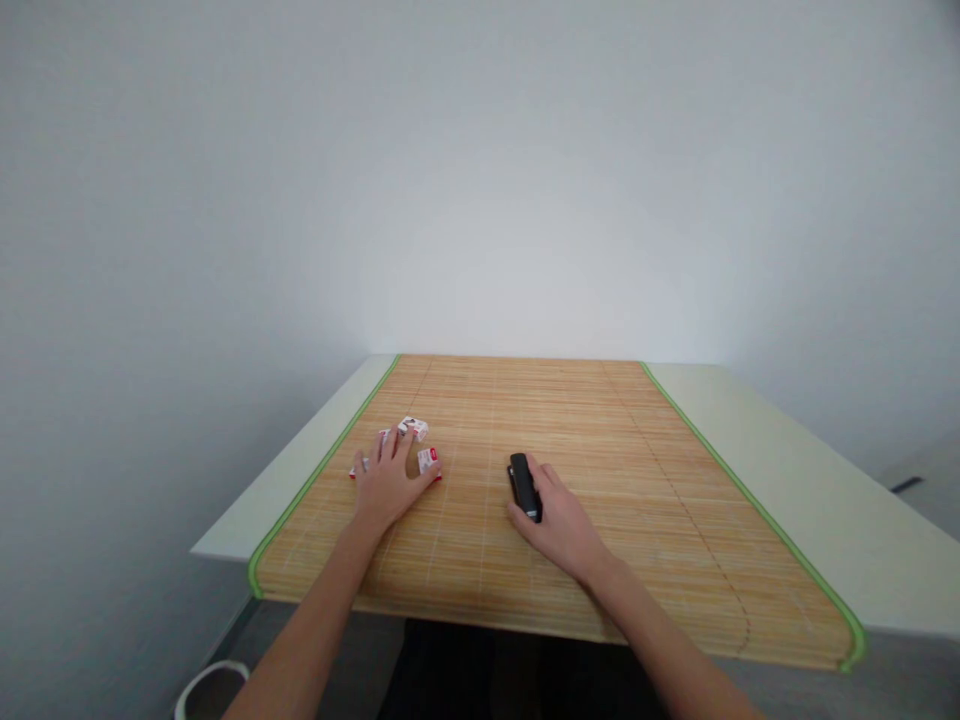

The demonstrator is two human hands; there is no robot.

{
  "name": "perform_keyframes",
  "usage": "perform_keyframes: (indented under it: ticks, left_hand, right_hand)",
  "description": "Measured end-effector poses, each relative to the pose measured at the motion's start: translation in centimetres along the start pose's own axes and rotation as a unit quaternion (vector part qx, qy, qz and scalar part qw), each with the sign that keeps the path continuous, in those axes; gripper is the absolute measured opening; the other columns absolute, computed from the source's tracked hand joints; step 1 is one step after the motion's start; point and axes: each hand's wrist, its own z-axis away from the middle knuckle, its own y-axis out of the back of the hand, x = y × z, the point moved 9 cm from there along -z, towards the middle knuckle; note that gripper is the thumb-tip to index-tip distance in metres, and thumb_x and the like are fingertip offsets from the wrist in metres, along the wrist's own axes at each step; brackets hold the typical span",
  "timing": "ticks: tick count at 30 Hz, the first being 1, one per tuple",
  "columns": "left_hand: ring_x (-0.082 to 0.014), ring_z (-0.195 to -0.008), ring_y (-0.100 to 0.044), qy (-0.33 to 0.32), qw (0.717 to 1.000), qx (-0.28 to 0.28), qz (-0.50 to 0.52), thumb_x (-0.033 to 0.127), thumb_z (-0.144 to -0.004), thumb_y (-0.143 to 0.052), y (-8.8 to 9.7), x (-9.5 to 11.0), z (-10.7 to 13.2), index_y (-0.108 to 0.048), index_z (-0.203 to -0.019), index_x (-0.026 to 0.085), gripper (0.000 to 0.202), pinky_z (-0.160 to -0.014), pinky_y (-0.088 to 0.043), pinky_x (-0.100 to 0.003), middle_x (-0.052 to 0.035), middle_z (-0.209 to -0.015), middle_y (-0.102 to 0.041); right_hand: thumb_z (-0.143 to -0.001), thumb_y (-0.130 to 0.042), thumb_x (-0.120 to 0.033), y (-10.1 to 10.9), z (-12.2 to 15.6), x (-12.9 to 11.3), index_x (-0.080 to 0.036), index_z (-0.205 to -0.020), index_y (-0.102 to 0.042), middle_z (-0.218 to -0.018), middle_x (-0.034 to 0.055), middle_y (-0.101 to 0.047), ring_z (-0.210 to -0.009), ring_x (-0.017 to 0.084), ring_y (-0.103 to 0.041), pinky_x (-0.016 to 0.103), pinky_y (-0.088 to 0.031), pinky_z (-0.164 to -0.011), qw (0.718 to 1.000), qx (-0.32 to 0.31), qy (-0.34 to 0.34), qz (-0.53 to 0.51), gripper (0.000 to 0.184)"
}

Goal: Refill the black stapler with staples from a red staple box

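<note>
right hand [561, 520] cups the black stapler [523, 486] on the bamboo mat [675, 520]; left hand [390, 482] lies spread over small white-and-red boxes [414, 430]. loose boxes could scatter from under those fingers.

Left hand [390, 485] flat, right hand [561, 520] cupped.

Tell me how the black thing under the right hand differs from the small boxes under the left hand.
The black stapler-like object is single, dark and long; the small white-and-red boxes are several, pale and squat. The right hand touches the object from its side; the left hand lies flat over the boxes. Both rest on the bamboo mat.
</note>
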Motion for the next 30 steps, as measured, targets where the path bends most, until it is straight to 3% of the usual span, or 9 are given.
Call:
perform_keyframes:
  ticks: [3, 9, 12, 17, 25, 30]
  left_hand:
    - [-0.0391, -0.152, -0.024, -0.007, 1.000, 0.006, -0.001, 0.058, -0.090, -0.057, 0.1, 0.0, 0.1, -0.038, -0.156, 0.031, 0.074, -0.120, -0.017, -0.062, -0.0099, -0.165, -0.033]
    - [-0.0374, -0.152, -0.024, -0.019, 1.000, 0.010, 0.011, 0.049, -0.090, -0.057, 0.3, 0.0, 0.2, -0.038, -0.156, 0.032, 0.071, -0.121, -0.018, -0.058, -0.0070, -0.164, -0.034]
    - [-0.0360, -0.152, -0.026, -0.031, 0.999, 0.006, 0.021, 0.042, -0.090, -0.057, 0.3, 0.1, 0.3, -0.040, -0.155, 0.032, 0.067, -0.121, -0.022, -0.055, -0.0051, -0.165, -0.035]
    - [-0.0319, -0.150, -0.030, -0.046, 0.998, 0.003, 0.040, 0.030, -0.092, -0.051, 0.3, 0.0, 0.4, -0.043, -0.153, 0.032, 0.061, -0.120, -0.028, -0.049, -0.0030, -0.164, -0.036]
    - [-0.0282, -0.146, -0.037, -0.057, 0.996, 0.010, 0.070, 0.024, -0.101, -0.035, -0.3, -1.0, 0.0, -0.049, -0.150, 0.026, 0.051, -0.119, -0.032, -0.048, -0.0065, -0.158, -0.044]
    - [-0.0280, -0.145, -0.039, -0.051, 0.996, 0.021, 0.075, 0.026, -0.103, -0.034, -0.3, -0.9, 0.1, -0.052, -0.147, 0.025, 0.047, -0.117, -0.033, -0.048, -0.0076, -0.156, -0.047]
  right_hand:
    - [-0.085, -0.070, -0.041, -3.1, -1.0, -1.6, -0.035, -0.159, -0.023, -0.141, 0.0115, -0.051, -0.125, 0.034, -0.057, 0.051, -0.048, -0.105, 0.999, -0.015, -0.005, -0.040, 0.088]
    - [-0.087, -0.070, -0.045, -7.7, -4.5, -2.8, -0.032, -0.150, -0.039, -0.129, 0.0117, -0.055, -0.117, 0.033, -0.058, 0.050, -0.049, -0.100, 0.996, 0.006, -0.041, -0.084, 0.071]
    - [-0.087, -0.071, -0.048, -9.8, -6.1, -3.4, -0.036, -0.149, -0.037, -0.130, 0.0101, -0.055, -0.120, 0.034, -0.056, 0.053, -0.047, -0.104, 0.993, 0.032, -0.041, -0.108, 0.072]
    - [-0.089, -0.067, -0.054, -12.9, -7.7, -4.4, -0.031, -0.150, -0.035, -0.135, 0.0115, -0.053, -0.127, 0.035, -0.052, 0.052, -0.045, -0.107, 0.992, 0.003, -0.076, -0.102, 0.072]
    - [-0.091, -0.065, -0.047, -13.0, -8.1, -6.2, -0.026, -0.142, -0.048, -0.129, 0.0098, -0.057, -0.118, 0.028, -0.059, 0.044, -0.049, -0.104, 0.989, 0.003, -0.074, -0.129, 0.057]
    - [-0.095, -0.059, -0.040, -10.9, -7.4, -4.9, -0.023, -0.144, -0.049, -0.125, 0.0106, -0.061, -0.106, 0.025, -0.062, 0.042, -0.052, -0.096, 0.990, 0.005, -0.074, -0.123, 0.053]
